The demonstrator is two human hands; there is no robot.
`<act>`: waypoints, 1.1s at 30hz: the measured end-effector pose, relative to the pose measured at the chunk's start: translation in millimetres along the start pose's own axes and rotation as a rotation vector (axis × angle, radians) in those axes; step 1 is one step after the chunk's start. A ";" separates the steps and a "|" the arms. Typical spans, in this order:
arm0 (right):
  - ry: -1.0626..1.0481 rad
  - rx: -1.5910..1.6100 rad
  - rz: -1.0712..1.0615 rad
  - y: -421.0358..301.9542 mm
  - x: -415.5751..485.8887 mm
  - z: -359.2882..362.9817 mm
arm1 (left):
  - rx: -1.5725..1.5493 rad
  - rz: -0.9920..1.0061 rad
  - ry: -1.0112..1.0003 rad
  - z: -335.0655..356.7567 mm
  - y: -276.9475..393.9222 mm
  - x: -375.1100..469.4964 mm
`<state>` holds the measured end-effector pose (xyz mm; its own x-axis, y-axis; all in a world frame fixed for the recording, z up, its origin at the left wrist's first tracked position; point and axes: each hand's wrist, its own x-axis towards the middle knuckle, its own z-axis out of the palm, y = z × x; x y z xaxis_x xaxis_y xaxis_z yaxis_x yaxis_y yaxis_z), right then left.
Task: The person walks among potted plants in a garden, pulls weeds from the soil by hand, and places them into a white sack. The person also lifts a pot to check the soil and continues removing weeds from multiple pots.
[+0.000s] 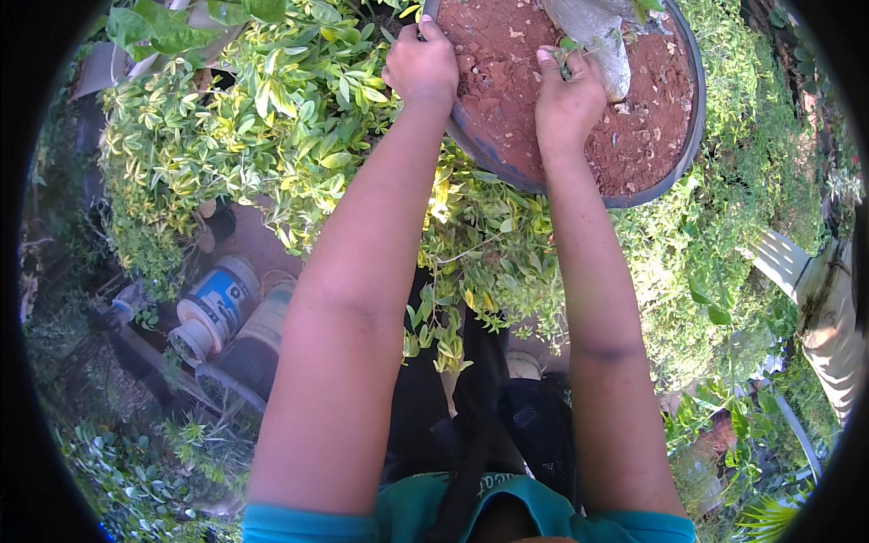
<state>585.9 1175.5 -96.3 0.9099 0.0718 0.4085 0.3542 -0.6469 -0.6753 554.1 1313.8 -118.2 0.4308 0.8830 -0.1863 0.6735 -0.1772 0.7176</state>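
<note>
A wide dark plant pot (499, 170) filled with dry reddish soil (499, 95) is at the top of the view, and a thick pale grey plant trunk (597, 41) rises from it. My left hand (424, 64) is at the pot's left rim, its thumb up and its fingers curled; the rim partly hides the grip. Over the soil, just left of the trunk's base, my right hand (570, 95) pinches a small green sprig (569, 58) between thumb and fingers.
Leafy yellow-green shrubs (305, 115) surround the pot on both sides and below. At lower left lie a white and blue plastic bucket (220, 298) and a dark container (261, 339). A pale trunk-like column (831, 312) stands at the right edge.
</note>
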 end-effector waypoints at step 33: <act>-0.020 0.208 0.278 30.1 -41.5 -141.6 | -0.001 -0.012 -0.059 1.8 -4.6 6.1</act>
<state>528.2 1045.5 -46.6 0.9811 -0.0698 0.1805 0.1264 -0.4751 -0.8708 554.7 1319.2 -123.9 0.4572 0.8579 -0.2344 0.6785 -0.1660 0.7156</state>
